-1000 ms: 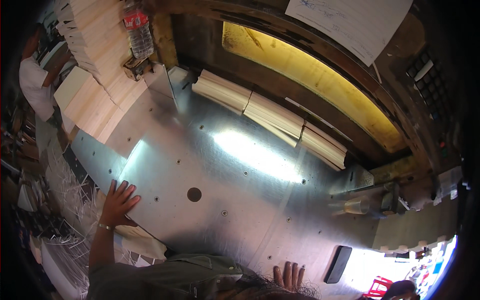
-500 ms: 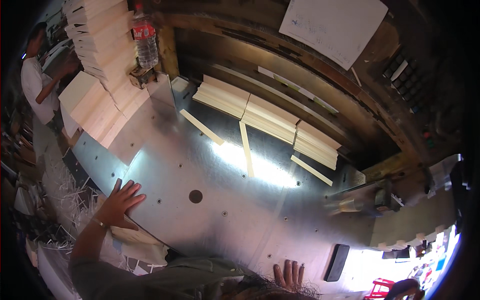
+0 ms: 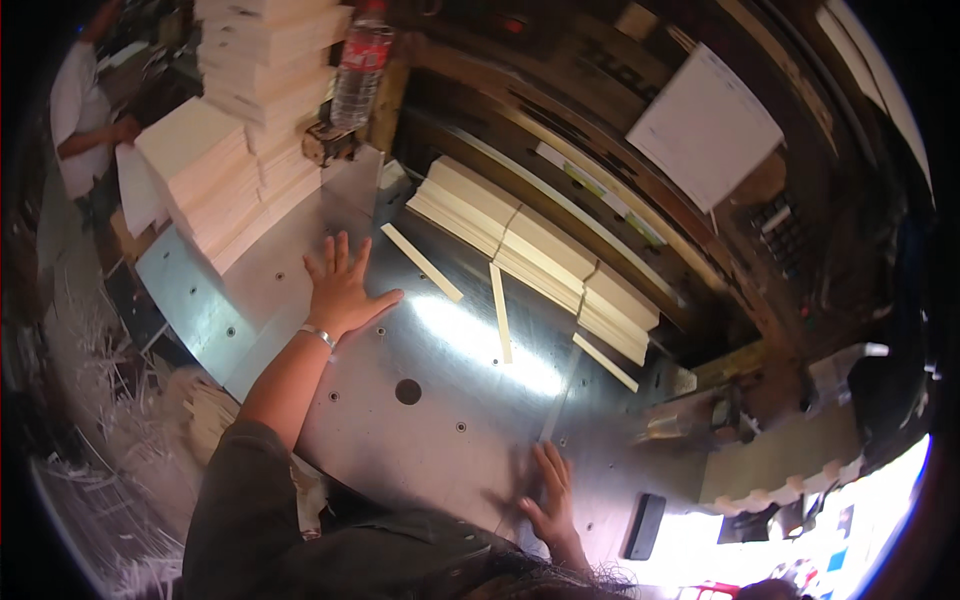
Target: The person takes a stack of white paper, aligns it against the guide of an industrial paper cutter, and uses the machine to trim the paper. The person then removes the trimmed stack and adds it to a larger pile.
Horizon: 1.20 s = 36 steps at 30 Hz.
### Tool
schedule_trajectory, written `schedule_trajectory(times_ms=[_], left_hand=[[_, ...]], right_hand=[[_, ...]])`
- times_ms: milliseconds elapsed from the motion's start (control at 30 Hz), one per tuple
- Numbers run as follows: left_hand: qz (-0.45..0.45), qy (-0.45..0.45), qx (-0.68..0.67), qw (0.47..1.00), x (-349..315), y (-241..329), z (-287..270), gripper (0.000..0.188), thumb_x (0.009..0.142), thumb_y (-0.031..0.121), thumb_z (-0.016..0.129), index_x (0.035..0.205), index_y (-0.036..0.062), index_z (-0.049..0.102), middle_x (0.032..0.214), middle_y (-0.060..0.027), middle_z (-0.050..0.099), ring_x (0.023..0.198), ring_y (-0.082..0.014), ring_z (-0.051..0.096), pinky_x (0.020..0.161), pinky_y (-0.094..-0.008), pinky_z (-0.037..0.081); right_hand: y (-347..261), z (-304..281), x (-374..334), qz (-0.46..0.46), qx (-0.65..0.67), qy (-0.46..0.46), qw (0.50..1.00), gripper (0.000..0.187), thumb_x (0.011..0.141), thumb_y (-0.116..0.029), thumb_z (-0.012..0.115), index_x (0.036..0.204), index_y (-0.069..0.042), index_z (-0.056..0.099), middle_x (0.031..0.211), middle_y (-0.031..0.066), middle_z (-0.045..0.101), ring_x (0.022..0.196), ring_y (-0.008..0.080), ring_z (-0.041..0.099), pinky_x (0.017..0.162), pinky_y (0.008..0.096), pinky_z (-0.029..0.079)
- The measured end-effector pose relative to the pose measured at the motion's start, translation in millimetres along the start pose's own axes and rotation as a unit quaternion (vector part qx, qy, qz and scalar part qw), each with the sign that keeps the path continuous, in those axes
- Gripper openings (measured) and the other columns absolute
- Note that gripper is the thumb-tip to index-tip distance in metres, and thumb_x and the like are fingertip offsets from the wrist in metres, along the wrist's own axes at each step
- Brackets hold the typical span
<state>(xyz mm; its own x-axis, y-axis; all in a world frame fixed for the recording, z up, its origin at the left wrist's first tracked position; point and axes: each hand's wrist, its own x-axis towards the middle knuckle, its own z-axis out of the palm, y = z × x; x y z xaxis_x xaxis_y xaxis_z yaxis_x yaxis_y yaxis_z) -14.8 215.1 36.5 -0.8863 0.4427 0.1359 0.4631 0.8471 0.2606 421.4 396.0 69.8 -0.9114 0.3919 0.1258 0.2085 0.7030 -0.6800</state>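
My left hand [image 3: 345,290] reaches over the metal table [image 3: 400,450] with its fingers spread and nothing in them. Whether it touches the surface I cannot tell. Lower in view, my right hand [image 3: 552,497] is also empty, its thumb held apart from the fingers. Beyond both hands, cream stacks of narrow strips [image 3: 540,250] lie end to end along the back fence. In front of them rest three loose pale strips: a left one [image 3: 422,262] close to my left hand, a middle one [image 3: 502,315] and a right one [image 3: 605,361].
Tall cream paper stacks [image 3: 205,170] stand at the far left, beside a clear red-labelled bottle [image 3: 361,75]. A black phone [image 3: 645,526] lies at the near right. Paper scraps [image 3: 110,430] litter the left side. A white sheet [image 3: 706,128] hangs beyond the fence.
My left hand has moved from the table's left edge forward and right over the metal. My right hand has come further in from the near edge. The view has shifted and turned somewhat.
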Motion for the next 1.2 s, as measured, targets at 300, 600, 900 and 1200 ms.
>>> schedule_trajectory(times_ms=[300, 600, 900, 1200], left_hand=[[-0.044, -0.023, -0.034, 0.998, 2, -11, 2, 0.080, 0.098, 0.066, 0.039, 0.160, 0.0158, 0.029, 0.167, -0.0179, 0.017, 0.156, -0.0341, 0.007, 0.121, -0.0630, -0.003], [-0.037, -0.019, -0.022, 0.999, 4, -9, 1, 0.080, 0.099, 0.068, 0.035, 0.159, 0.0154, 0.031, 0.167, -0.0162, 0.018, 0.156, -0.0327, 0.007, 0.121, -0.0625, -0.002], [-0.043, -0.006, -0.013, 0.999, 17, -5, 10, 0.083, 0.099, 0.068, 0.036, 0.162, 0.0170, 0.020, 0.166, -0.0175, 0.019, 0.155, -0.0314, 0.014, 0.122, -0.0614, 0.000], [-0.060, 0.038, -0.053, 0.996, 18, -11, 14, 0.082, 0.099, 0.070, 0.031, 0.162, 0.0200, 0.017, 0.166, -0.0166, 0.021, 0.153, -0.0298, 0.022, 0.123, -0.0599, 0.003]], right_hand=[[-53, 98, 282, -0.214, -0.190, -0.026, 0.958, 0.107, 0.067, -0.044, 0.089, 0.154, -0.010, 0.036, 0.154, 0.0232, 0.040, 0.143, 0.0442, 0.035, 0.117, 0.0576, 0.028], [-29, 96, 482, 0.009, -0.342, -0.025, 0.939, 0.112, 0.055, -0.059, 0.091, 0.139, 0.000, 0.046, 0.133, 0.0218, 0.058, 0.126, 0.0348, 0.056, 0.105, 0.0434, 0.046], [-50, 154, 401, -0.116, -0.292, 0.029, 0.949, 0.049, 0.090, -0.043, 0.065, 0.114, 0.000, 0.056, 0.113, 0.0214, 0.060, 0.108, 0.0386, 0.060, 0.091, 0.0512, 0.046], [-31, 88, 226, -0.066, -0.282, -0.052, 0.956, 0.062, 0.089, -0.037, 0.072, 0.140, -0.011, 0.051, 0.120, 0.0152, 0.059, 0.115, 0.0317, 0.055, 0.100, 0.0483, 0.039]])
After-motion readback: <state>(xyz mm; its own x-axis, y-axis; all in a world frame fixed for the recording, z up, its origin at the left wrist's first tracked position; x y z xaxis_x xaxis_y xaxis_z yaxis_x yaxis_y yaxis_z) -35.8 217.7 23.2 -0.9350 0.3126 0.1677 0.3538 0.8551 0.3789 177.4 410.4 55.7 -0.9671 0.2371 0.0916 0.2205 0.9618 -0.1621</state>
